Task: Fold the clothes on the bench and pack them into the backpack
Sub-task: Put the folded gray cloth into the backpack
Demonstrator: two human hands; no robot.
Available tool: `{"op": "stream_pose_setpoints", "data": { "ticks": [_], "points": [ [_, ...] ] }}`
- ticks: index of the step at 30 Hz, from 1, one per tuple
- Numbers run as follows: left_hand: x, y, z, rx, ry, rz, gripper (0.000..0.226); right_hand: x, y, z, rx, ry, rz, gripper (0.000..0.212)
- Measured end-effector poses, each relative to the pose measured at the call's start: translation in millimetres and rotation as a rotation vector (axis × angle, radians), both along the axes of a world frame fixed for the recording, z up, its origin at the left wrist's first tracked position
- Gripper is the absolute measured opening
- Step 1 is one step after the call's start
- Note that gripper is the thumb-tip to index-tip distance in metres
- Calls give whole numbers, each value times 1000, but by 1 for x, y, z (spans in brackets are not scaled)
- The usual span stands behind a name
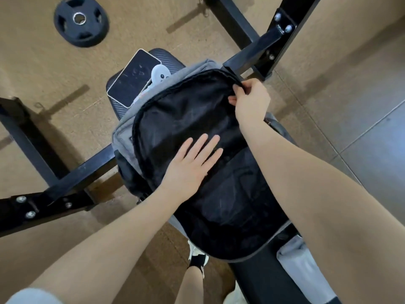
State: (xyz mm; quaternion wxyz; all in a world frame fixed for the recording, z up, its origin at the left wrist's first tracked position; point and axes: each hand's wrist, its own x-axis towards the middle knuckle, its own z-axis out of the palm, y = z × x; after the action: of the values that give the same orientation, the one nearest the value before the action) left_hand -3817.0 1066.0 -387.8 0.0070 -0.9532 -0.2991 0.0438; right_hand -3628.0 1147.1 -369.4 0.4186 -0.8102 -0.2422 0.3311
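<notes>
Holding the backpack (pixel 197 128) open on the surface (pixel 258 273)

Right hand (pixel 249 99) pinches the bag's zipper edge (pixel 237 83), left hand (pixel 192 163) lies flat, fingers straight, on the black lining; tablet (pixel 133 77) sits just behind.

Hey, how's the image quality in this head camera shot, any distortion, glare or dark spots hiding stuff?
Head view: wide-angle bending bows the black steel bench frame and stretches both forearms; soft shadows streak the tan floor; dim reflections smudge the black tablet screen; the grey backpack's black lining swallows detail, so its contents are unreadable.
</notes>
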Motion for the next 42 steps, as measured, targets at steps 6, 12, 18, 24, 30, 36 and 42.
{"op": "stream_pose_setpoints", "data": {
  "ticks": [6, 12, 18, 24, 30, 36, 42],
  "points": [
    [2, 48, -21, -68, 142, 170, 67, -4, -59, -20, 147, -687, 799, 51],
    [-1, 54, -40, -190, 134, 233, 71, -11, -93, -57, -289, -1025, 1157, 64],
    [10, 58, -48, -236, 221, 279, 84, -7, -74, -77, -493, -929, 1286, 70],
    [26, 46, -25, -223, 433, 338, 82, -7, -86, -15, -150, -408, 1068, 46],
    [40, -16, 14, -248, 315, 195, 76, 28, -197, 63, -8, -408, 486, 19],
    [75, -80, 34, -404, 216, 105, 65, 70, -333, 35, -491, -196, 260, 21],
    [88, -107, 22, -468, -28, 100, 57, 87, -421, -31, -937, -160, 616, 76]
  ]
}}
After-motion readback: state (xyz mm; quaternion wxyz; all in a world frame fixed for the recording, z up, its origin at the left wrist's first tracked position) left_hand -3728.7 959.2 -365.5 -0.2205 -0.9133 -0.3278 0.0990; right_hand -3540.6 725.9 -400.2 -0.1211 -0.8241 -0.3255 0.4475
